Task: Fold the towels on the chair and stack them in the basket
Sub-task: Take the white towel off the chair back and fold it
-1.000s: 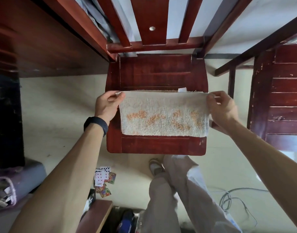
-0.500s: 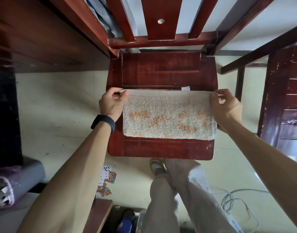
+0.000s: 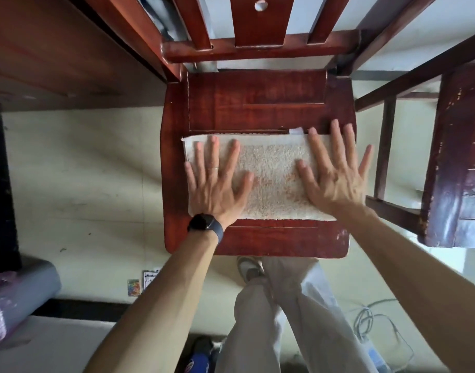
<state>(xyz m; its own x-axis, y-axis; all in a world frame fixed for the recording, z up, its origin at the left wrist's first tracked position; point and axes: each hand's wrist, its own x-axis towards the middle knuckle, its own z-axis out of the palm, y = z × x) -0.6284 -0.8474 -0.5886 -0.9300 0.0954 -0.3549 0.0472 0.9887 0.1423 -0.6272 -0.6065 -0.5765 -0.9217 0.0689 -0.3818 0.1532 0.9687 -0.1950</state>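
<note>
And the pinch at the far corners is gone: the left hand (image 3: 217,189) and right hand (image 3: 336,181) now lie flat with fingers spread, pressing down on the towel (image 3: 274,173) stretched under and between both hands.

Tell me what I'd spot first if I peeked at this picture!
Two hands pop out first: the left hand and the right hand press flat, fingers spread, on a folded cream towel. The towel lies on the front half of a shiny red-brown wooden chair in the middle of the picture. A black watch wraps the left wrist.
</note>
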